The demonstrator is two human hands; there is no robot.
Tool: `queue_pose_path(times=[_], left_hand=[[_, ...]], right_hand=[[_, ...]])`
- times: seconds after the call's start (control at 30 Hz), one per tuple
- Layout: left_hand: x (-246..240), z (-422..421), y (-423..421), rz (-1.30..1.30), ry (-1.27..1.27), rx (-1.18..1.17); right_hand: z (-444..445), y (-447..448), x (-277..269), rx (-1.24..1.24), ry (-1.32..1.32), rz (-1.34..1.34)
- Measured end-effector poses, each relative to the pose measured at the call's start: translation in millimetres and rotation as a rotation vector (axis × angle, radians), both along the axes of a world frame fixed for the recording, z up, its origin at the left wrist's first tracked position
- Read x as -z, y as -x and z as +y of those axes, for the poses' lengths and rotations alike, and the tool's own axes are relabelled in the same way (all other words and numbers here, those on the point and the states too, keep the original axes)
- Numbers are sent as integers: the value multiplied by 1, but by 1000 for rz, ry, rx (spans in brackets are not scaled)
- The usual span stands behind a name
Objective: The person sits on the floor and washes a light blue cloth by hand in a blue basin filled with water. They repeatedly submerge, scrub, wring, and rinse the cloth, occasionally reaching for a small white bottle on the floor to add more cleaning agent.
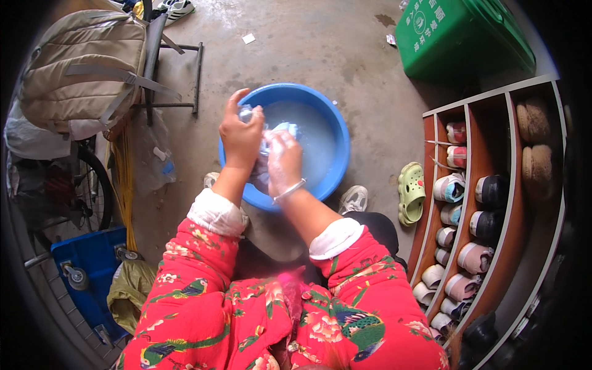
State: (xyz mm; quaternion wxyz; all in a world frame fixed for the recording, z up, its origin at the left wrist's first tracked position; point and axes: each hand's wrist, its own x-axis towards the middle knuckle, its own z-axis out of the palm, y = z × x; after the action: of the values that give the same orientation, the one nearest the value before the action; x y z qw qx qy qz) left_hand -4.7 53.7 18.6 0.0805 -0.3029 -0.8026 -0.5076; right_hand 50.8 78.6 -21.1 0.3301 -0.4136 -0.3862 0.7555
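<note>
A round blue plastic basin [341, 152] stands on the floor in front of me, with cloudy water [312, 148] in it. Over its left side, my left hand [240, 134] grips part of a wet, pale blue cloth [289, 128], thumb and forefinger raised. Close against it, my right hand [284, 157] is closed on the same cloth, its wet fingers curled. A silver bangle [290, 189] circles the right wrist. Below the hands, some greyish fabric hangs by the near rim. My fingers hide much of the cloth, and motion blurs it.
At the right, a wooden shoe rack [490, 273] holds several shoes, beside a green clog [410, 194]. Behind it stands a green bin [462, 41]. On the left are a beige backpack [92, 69] on a chair, and a blue wheeled platform [88, 273]. My sneakers [354, 199] flank the basin.
</note>
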Motion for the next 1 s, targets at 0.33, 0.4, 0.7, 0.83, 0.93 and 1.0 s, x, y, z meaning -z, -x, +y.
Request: queue_pose_path(times=[0.33, 0.4, 0.7, 0.83, 0.93, 1.0], left_hand=[[13, -5, -13, -54, 27, 235], [5, -8, -25, 135, -53, 568], [9, -11, -25, 28, -24, 526], [21, -14, -16, -43, 50, 325], [27, -14, -15, -75, 87, 274], [26, -18, -21, 45, -18, 505]], right_hand=[[8, -3, 26, -81, -128, -137], [16, -6, 34, -77, 620, 393], [6, -5, 48, -190, 555, 531], [-2, -4, 49, -109, 449, 48], [-3, 0, 61, -210, 70, -207], [-2, 1, 62, -97, -86, -26]])
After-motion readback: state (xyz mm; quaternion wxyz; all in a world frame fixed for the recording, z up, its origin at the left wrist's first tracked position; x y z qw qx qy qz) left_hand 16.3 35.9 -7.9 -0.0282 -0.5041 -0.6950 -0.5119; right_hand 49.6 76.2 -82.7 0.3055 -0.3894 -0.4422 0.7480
